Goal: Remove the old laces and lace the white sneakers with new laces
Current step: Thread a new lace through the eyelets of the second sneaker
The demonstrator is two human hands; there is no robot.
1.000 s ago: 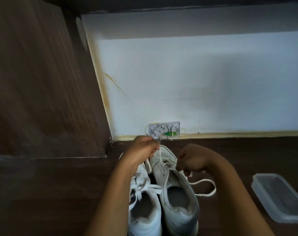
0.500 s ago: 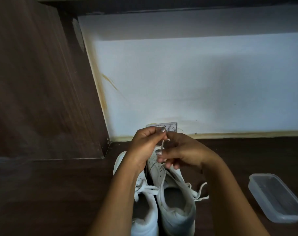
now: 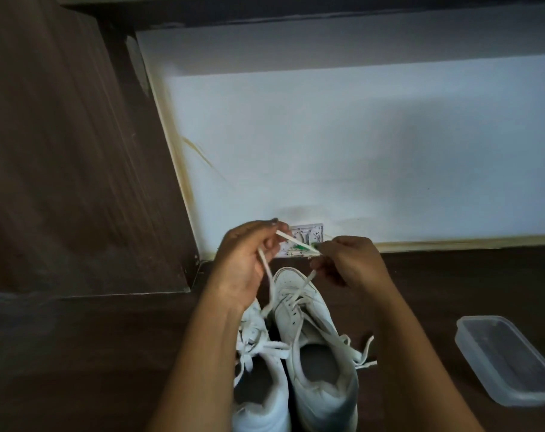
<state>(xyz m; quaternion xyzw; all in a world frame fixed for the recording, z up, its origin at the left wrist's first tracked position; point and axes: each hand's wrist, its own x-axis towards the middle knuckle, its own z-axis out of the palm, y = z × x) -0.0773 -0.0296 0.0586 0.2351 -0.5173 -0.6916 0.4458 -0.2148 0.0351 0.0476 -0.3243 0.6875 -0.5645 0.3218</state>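
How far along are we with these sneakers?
Done: the lace on the right sneaker is untied, its ends trailing loose. In hand: left hand and right hand pinch a stretch of it above the toe. Left: left sneaker still laced; no new laces in view.

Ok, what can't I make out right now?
All in the head view:
- Left sneaker toe: behind the left hand.
- Right sneaker heel: cut by the bottom edge.
- Wall box: partly behind the lace and right hand, too small to read.
- Container: right end cut by the frame edge.
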